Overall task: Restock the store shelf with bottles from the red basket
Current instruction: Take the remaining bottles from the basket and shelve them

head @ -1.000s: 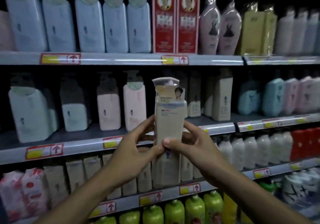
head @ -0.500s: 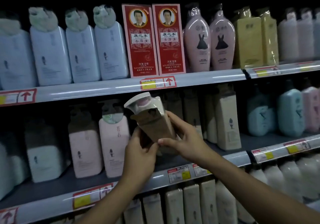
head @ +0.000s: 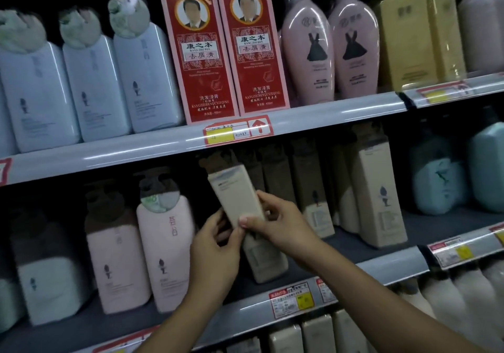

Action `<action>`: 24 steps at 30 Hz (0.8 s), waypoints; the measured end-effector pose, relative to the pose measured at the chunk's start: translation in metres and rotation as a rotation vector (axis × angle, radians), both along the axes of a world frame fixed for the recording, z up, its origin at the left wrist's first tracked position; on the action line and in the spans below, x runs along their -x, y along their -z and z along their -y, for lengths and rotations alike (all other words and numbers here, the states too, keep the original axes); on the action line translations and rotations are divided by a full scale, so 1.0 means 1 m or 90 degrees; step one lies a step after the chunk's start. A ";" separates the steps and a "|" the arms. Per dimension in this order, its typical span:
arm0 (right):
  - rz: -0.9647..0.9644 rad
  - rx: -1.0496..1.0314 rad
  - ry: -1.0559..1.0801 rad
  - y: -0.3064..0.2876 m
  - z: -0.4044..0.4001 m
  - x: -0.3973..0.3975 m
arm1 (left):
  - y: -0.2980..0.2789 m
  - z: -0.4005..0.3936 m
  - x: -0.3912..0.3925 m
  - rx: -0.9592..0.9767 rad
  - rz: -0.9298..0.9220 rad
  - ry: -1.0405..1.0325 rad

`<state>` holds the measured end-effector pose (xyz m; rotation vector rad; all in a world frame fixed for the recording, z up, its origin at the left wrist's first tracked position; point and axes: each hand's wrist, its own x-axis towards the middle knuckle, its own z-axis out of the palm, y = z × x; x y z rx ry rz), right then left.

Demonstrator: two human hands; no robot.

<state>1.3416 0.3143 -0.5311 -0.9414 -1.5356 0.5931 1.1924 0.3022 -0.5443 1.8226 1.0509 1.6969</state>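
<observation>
Two red boxes [head: 221, 50] stand upright side by side at top centre, printed with a portrait and Chinese lettering. Just right of them, two pink bottles [head: 330, 44] bear a black dress motif. Below the boxes a red-and-yellow price tag [head: 237, 133] sticks to the rail.

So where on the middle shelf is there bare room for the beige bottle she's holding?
Bare shelf floor shows beside the beige bottle held in both hands, between the pink pump bottle and the beige bottle standing under it, and in front of the tall beige bottles. Further left, bottles stand crowded.
</observation>
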 end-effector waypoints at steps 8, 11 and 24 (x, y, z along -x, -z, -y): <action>-0.096 0.020 0.074 0.021 0.013 -0.005 | 0.018 0.009 -0.022 0.052 -0.018 -0.009; -0.085 0.020 0.127 0.028 0.019 0.000 | 0.023 0.014 -0.025 0.053 -0.015 -0.038; -0.125 0.054 0.031 0.043 0.022 -0.011 | 0.031 0.019 -0.028 0.061 -0.015 -0.080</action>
